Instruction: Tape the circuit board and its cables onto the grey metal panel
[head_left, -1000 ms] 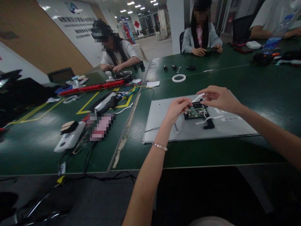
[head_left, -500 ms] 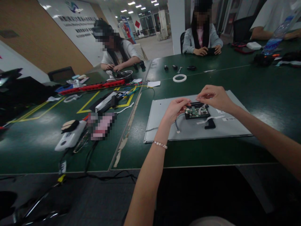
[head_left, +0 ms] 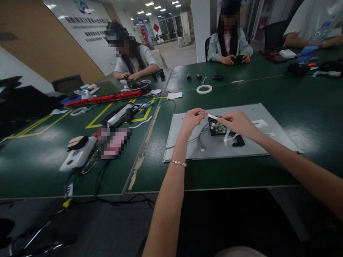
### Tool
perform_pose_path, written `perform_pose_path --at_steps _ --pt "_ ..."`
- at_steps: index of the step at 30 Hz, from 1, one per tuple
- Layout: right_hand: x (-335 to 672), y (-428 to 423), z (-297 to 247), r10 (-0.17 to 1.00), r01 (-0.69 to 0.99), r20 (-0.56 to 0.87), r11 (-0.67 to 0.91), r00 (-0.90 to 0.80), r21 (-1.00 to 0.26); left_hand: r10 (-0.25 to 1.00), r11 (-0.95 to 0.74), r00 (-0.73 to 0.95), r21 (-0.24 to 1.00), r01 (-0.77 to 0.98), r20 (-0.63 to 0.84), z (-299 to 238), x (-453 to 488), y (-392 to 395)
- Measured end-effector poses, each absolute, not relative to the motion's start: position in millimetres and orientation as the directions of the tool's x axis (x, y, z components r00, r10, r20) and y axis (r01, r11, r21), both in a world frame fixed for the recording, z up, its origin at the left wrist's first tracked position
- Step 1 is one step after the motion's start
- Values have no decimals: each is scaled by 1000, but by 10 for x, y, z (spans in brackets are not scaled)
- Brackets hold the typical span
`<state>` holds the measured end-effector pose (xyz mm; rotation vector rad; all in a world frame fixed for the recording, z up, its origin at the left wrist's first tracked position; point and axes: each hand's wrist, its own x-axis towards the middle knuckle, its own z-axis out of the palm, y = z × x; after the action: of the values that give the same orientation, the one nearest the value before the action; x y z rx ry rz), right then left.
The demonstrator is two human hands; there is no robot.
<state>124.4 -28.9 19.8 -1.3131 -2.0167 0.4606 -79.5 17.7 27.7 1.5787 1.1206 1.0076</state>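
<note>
Between my two hands stretches a short white strip of tape. My left hand pinches its left end, and my right hand pinches the other end. Just below them a green circuit board in a black frame sits on a flat grey metal panel. Part of the board is hidden behind my right hand. A white ribbon strip hangs by the board, near a black piece. A grey cable lies on the panel left of the board.
A white tape roll lies beyond the panel, with a small wrench behind it. Left are a white power bank, a pink phone and a red power strip. Other people sit across the green table.
My hands have moved apart, the left one leftward and the right one lower, and the white tape now shows stretched between them.
</note>
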Motion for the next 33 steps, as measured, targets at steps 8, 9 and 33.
perform_pose_path --at_steps 8,9,33 --pt "1281 -406 136 850 739 433 494 -299 -458 868 -94 473 886 454 -151 286 -1177 271" --pt "1280 -411 124 848 738 428 501 -313 -452 866 -65 474 904 422 -160 287 -1196 289" --pt "970 -651 -42 695 734 286 678 -660 48 830 -383 557 702 601 -24 57 -1113 371"
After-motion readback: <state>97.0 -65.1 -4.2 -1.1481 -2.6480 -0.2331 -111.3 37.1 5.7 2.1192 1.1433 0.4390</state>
